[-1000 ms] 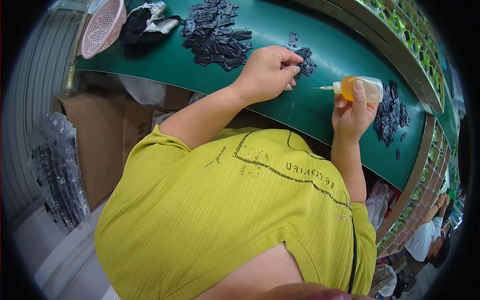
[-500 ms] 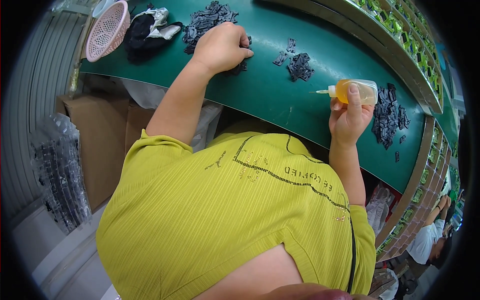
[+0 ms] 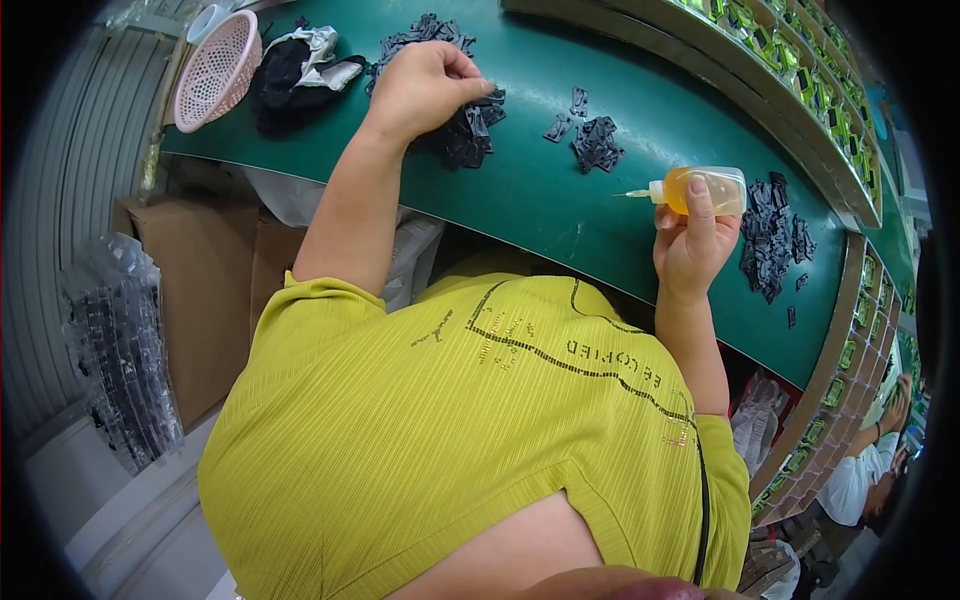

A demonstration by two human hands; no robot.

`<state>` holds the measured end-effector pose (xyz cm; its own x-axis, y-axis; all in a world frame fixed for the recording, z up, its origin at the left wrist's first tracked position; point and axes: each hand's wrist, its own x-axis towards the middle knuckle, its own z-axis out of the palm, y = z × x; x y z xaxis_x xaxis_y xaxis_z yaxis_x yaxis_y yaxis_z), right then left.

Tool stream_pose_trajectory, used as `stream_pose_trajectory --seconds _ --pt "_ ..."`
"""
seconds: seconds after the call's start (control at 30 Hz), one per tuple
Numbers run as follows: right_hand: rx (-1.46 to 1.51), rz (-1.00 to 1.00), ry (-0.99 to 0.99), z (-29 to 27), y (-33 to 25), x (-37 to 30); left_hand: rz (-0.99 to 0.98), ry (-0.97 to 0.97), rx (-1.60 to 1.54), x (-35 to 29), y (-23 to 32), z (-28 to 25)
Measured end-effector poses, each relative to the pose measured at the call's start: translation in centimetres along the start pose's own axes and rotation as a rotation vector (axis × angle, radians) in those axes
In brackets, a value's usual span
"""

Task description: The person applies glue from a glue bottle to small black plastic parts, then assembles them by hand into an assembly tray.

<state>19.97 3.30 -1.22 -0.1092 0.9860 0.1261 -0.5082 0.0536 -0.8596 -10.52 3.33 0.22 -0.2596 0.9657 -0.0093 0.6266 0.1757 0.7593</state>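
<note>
My right hand (image 3: 693, 235) is wrapped round a clear squeeze bottle (image 3: 712, 190) of amber liquid. The bottle lies tilted on its side, its thin needle tip pointing left above the table. Over at the left, my left hand (image 3: 422, 88) is closed in a pinch, with the fingertips at a small black plastic part (image 3: 493, 97) on top of a pile of such parts (image 3: 466, 138). The palm side of that hand is hidden. Between my hands lies a smaller heap of black parts (image 3: 598, 146), with a couple of loose ones beside it.
The green table (image 3: 540, 205) also carries a far black pile (image 3: 425, 32), a right-hand black pile (image 3: 768, 240), a pink basket (image 3: 218, 72) and a black-and-white cloth (image 3: 300, 75). A raised rack (image 3: 700, 75) of green pieces borders the back and right. A cardboard box (image 3: 190, 290) stands below.
My left hand has shifted slightly up and left, showing more of the black pile beneath it. The right hand keeps hold of the bottle, almost unmoved.
</note>
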Motion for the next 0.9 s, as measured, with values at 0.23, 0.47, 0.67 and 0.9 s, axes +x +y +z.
stream_pose_trajectory --seconds 0.23,0.47,0.67,0.9 --pt "0.010 0.018 0.027 0.4 -0.2 0.0 0.093 -0.010 0.413 -1.6 2.3 1.1" --pt "-0.025 -0.006 0.050 0.3 -0.2 -0.4 -0.014 -0.042 0.172 -1.2 2.0 1.0" --pt "-0.009 0.029 0.045 0.2 -0.2 -0.5 -0.008 0.149 -0.365 -1.6 1.7 0.9" --pt "0.084 -0.008 0.022 0.3 0.0 -0.1 -0.153 -0.295 -0.695 -6.2 5.7 4.5"
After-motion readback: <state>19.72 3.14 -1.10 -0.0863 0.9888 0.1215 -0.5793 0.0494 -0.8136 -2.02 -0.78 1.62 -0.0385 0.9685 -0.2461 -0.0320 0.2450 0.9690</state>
